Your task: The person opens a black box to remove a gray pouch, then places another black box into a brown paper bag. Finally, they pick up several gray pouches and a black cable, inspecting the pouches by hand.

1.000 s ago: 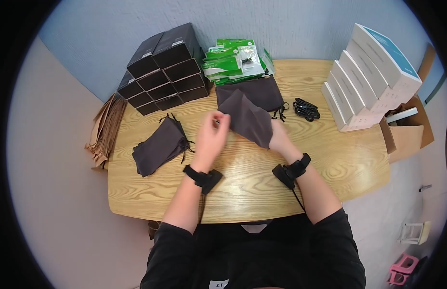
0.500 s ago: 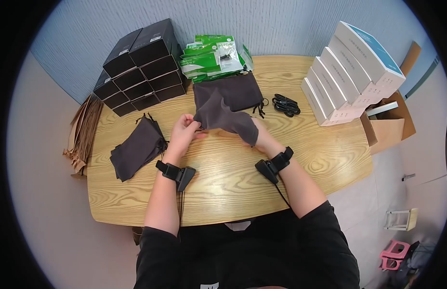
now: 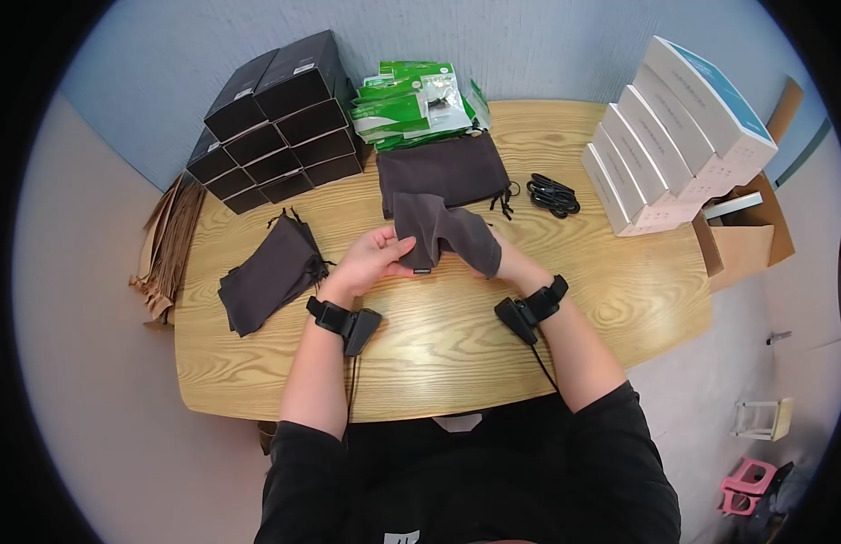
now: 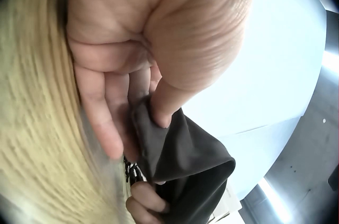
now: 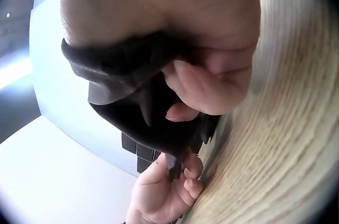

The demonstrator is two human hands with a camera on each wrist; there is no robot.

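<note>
A dark grey cloth pouch (image 3: 423,219) hangs between both hands above the table, its fabric folded and sagging in the middle. My left hand (image 3: 371,261) pinches one end between thumb and fingers; a small dark label (image 3: 422,270) shows on the lower edge there. In the left wrist view the thumb presses down on the cloth (image 4: 183,147). My right hand (image 3: 518,263) grips the other end, with cloth draped over its thumb side and its fingers curled in the right wrist view. Behind them lies a larger dark drawstring pouch (image 3: 448,172), flat on the table.
Several dark drawstring pouches (image 3: 271,276) lie stacked at the left. Black boxes (image 3: 285,127) and green-and-clear packets (image 3: 411,109) stand at the back. A coiled black cable (image 3: 553,196) lies right of centre, by a stack of white boxes (image 3: 661,159). Brown paper bags (image 3: 169,249) are beyond the table's left edge.
The raised pouch has come lower and folded over, and its small label now faces up. My left hand went from moving beside the cloth to pinching its edge; the right keeps its grip.
</note>
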